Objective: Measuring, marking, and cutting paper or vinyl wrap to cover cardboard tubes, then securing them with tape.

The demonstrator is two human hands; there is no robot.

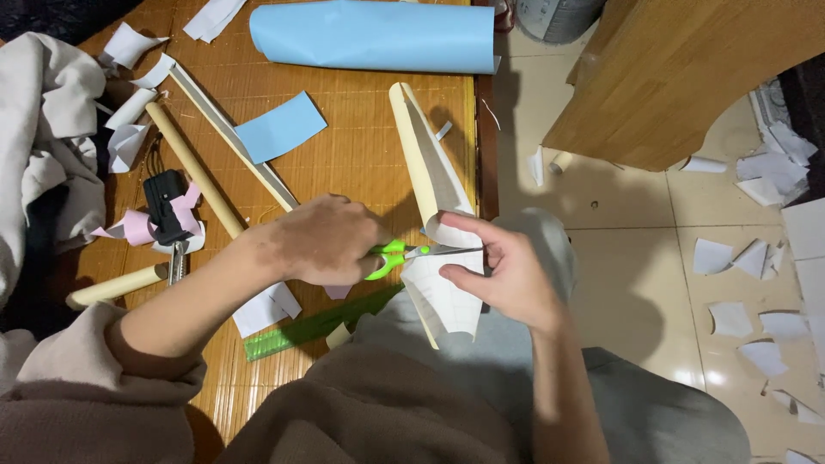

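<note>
While the left hand (322,241) was closed round the green-handled scissors (404,253), its fingers were curled through the loops, blades nearly shut and biting into the cream paper sheet (434,185). The right hand (507,271) pinched that sheet's edge betw. thumb and fingers, prob. to keep it taut and steady right at the cut line. The sheet curled lengthwise, its far end resting on the counter (361,163), near end hanging over the person's lap, which left room for the blades under it.

Head view, other stuff: a green ruler (318,326) lay just below the left hand, w/ a light blue paper roll (378,36) at the far edge, a blue offcut (279,127) and wooden dowels (193,167) to the left. White scraps (739,258) littered the floor.
</note>
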